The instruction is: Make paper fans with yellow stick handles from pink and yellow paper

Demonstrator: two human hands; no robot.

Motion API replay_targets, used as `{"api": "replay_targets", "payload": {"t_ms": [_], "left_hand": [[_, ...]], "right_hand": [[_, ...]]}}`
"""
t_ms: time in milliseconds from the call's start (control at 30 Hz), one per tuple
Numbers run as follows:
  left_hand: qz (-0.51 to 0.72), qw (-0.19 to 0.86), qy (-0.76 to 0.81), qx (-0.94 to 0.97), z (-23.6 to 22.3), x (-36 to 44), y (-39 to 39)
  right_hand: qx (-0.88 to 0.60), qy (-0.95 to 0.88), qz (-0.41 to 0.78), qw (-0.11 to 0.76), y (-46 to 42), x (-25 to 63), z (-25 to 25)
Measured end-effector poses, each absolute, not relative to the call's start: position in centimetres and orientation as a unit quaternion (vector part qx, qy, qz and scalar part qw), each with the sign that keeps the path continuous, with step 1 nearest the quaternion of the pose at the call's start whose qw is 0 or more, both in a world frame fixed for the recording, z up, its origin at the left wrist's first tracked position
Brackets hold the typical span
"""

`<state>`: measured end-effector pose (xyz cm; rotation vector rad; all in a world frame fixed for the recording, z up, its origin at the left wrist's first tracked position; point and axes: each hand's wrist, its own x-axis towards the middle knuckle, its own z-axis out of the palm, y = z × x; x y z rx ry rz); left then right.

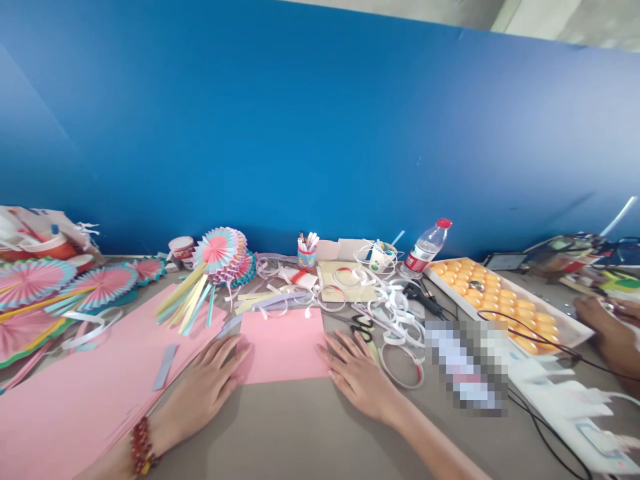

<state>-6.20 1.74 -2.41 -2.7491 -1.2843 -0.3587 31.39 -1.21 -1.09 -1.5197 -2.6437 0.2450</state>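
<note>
A pink sheet of paper (283, 347) lies flat on the grey table in front of me. My left hand (215, 373) rests palm down with fingers spread, its fingertips at the sheet's left edge. At the right edge, my right hand (353, 373) also lies flat, fingers apart, touching the paper. To the left, larger pink sheets (75, 387) lie stacked, partly under my left forearm, with a small grey-lilac strip (165, 367) on top. Black-handled scissors (363, 328) lie just beyond my right hand.
Folded paper rosettes (217, 253) with streamers stand at the back left. Paper strips and rings (400, 313) lie tangled beyond the sheet. A water bottle (427, 250), a pencil cup (307, 257), a tray of orange domes (495, 300) and a power strip (575, 407) stand around; another person's hand (607, 327) is at right.
</note>
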Motion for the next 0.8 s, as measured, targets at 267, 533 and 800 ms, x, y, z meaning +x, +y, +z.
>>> {"api": "replay_targets", "payload": {"t_ms": [267, 533, 800], "left_hand": [[-0.123, 0.094, -0.398, -0.904, -2.7, -6.1, 1.5], [-0.119, 0.103, -0.404, -0.901, -2.7, -6.0, 0.7], [-0.106, 0.056, -0.428, -0.896, -2.0, -5.8, -0.8]], "right_hand": [[-0.666, -0.738, -0.079, 0.069, 1.8, 38.3, 1.7], [-0.646, -0.756, -0.102, -0.002, 4.4, 40.4, 0.9], [-0.622, -0.776, -0.108, -0.003, 4.9, 40.7, 1.6]]}}
